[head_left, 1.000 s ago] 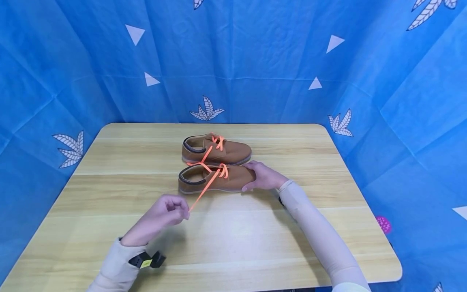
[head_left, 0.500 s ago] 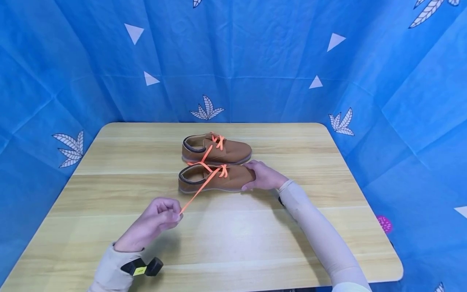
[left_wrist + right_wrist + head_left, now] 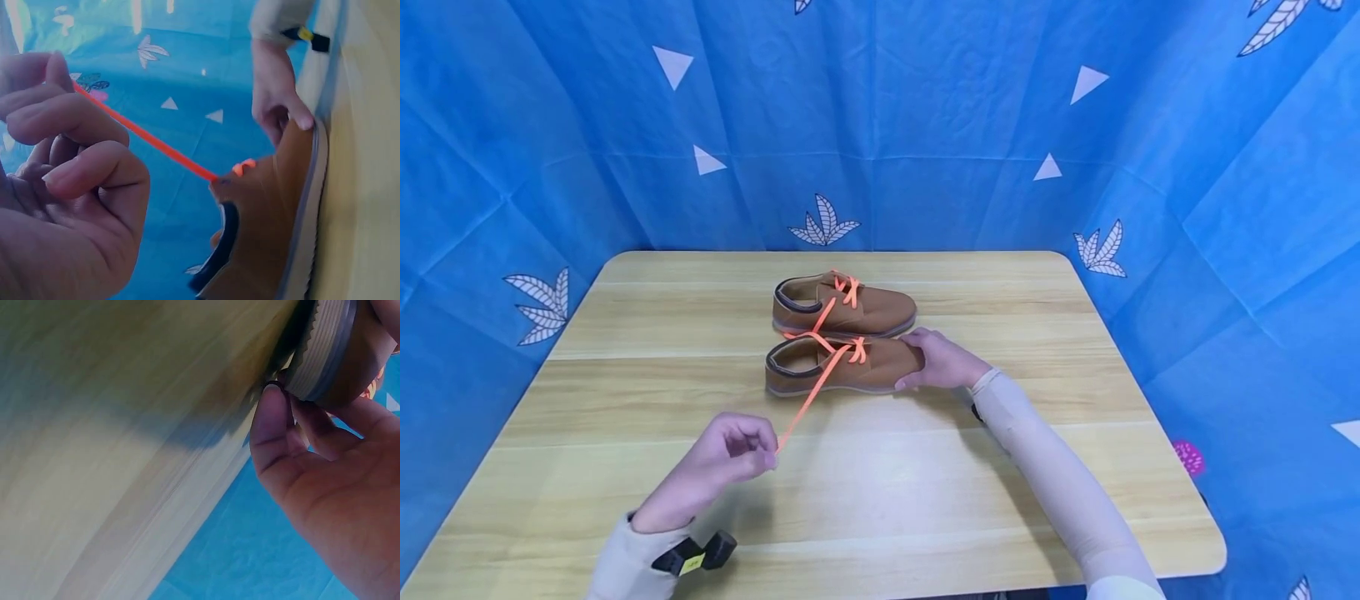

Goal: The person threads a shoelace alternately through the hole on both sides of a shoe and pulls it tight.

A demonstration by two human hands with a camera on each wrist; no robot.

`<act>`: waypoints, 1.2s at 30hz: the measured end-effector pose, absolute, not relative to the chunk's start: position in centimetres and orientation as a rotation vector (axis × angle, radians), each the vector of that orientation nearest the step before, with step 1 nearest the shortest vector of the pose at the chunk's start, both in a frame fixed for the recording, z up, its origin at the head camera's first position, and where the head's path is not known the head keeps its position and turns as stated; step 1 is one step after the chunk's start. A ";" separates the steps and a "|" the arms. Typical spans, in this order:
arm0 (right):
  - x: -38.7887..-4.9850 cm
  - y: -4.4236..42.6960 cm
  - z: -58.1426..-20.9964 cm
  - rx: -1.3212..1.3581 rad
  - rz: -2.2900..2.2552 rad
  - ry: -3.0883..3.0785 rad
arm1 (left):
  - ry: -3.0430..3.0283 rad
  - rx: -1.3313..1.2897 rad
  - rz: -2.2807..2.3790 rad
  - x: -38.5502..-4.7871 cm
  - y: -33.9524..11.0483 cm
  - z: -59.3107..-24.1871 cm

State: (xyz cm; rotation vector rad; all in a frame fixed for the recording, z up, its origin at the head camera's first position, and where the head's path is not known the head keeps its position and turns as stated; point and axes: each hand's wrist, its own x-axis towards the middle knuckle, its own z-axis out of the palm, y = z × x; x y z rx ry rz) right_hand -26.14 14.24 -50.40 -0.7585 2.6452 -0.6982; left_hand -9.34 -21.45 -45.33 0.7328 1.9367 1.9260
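Observation:
Two brown shoes stand side by side on the table, toes to the right. From the near shoe point(image 3: 880, 364) an orange shoelace point(image 3: 812, 398) runs taut toward me, its end pinched by my left hand point(image 3: 718, 462) between thumb and fingers. In the left wrist view the shoelace point(image 3: 156, 140) stretches straight from the shoe point(image 3: 262, 219) to that hand. My right hand point(image 3: 947, 362) grips the near shoe's toe, fingers on the far side and thumb on the near side. The right wrist view shows the hand point(image 3: 337, 469) against the sole's edge point(image 3: 319, 356).
The far shoe point(image 3: 880, 308) sits close behind the near one, with its own orange lace point(image 3: 850, 292). Another lace stretch point(image 3: 808, 335) lies between the two shoes. Blue patterned cloth point(image 3: 880, 125) hangs behind the wooden table point(image 3: 1000, 292).
My left hand has drawn toward me and slightly left, taking the shoelace's end with it, and a longer stretch shows. The right hand stays on the toe; the shoes have not visibly moved.

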 end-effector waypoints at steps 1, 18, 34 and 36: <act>-26.2 14.2 -50.3 -0.768 -0.694 2.644 | 1.985 0.736 1.904 -9.2 -21.3 -45.3; -21.6 4.1 -40.8 -1.655 -0.801 2.075 | 2.284 0.780 1.725 -7.8 -20.1 -45.0; -24.6 4.8 -38.2 -1.102 -1.477 1.975 | 2.699 0.514 1.520 -14.5 -19.1 -44.9; -25.6 5.3 -38.2 -1.026 -1.561 2.040 | 2.808 0.504 1.399 -15.8 -18.0 -45.4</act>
